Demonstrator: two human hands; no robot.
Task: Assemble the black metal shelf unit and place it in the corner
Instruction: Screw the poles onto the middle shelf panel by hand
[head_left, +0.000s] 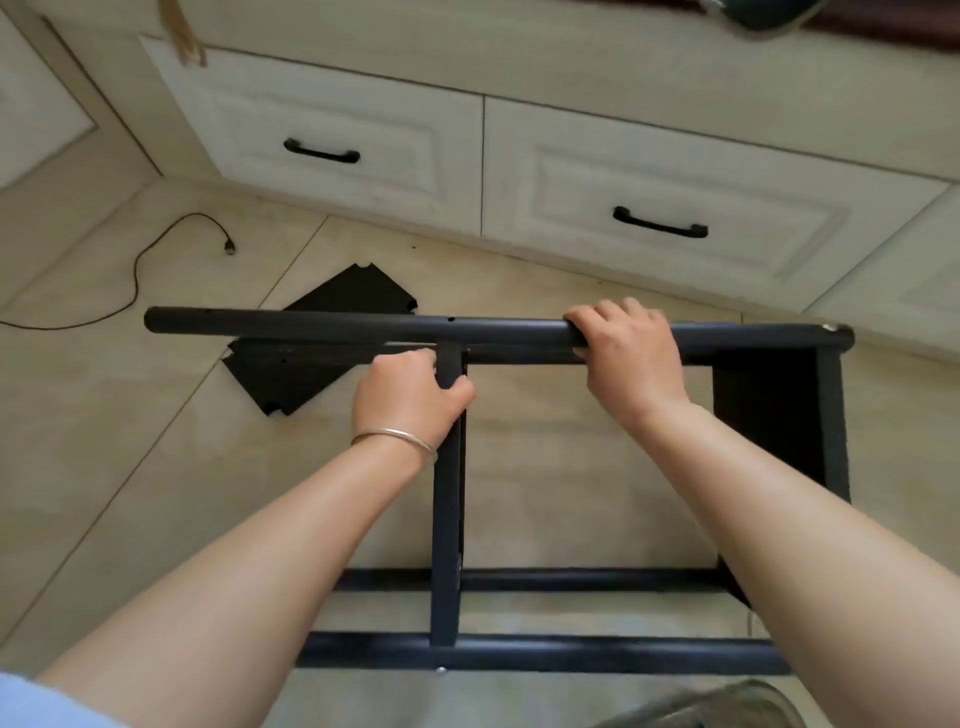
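Note:
The half-built black metal shelf unit lies on its side on the tiled floor. Its long round upper pole (311, 325) runs left to right, and two lower poles (597, 652) run near me. My right hand (626, 356) is closed over the upper pole right of centre. My left hand (408, 397), a bangle on its wrist, grips the top of the middle shelf panel (447, 545), seen edge-on where it meets the pole. Another shelf panel (769, 415) is fixed at the right end. A loose black shelf panel (291, 376) lies flat on the floor behind the pole.
White cabinet drawers with black handles (660, 224) run across the back. A black cable (156, 244) with a plug lies on the tiles at left. A dark round object (753, 13) sits on the counter top at the upper right.

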